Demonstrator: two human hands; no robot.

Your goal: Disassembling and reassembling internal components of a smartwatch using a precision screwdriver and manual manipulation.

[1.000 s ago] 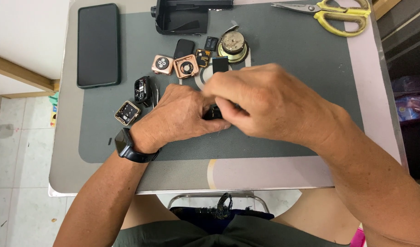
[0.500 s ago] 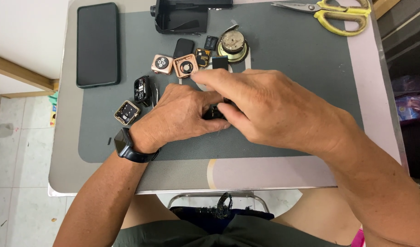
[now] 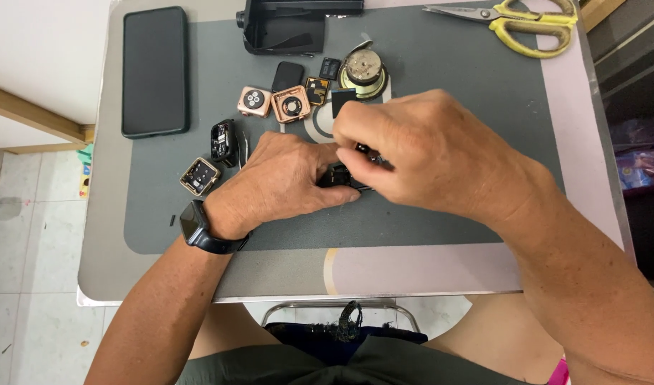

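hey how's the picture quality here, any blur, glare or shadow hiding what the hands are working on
Head view: even, soft light, no harsh glare; the phone screen shows only faint sheen. Mat parts are sharp. The right hand covers most of the small dark part pinched by the left hand, with slight blur at the fingertips.

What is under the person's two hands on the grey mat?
A small black part shows between the left hand and right hand, lying on the grey mat. The hands cover most of it, so its shape and kind cannot be told.
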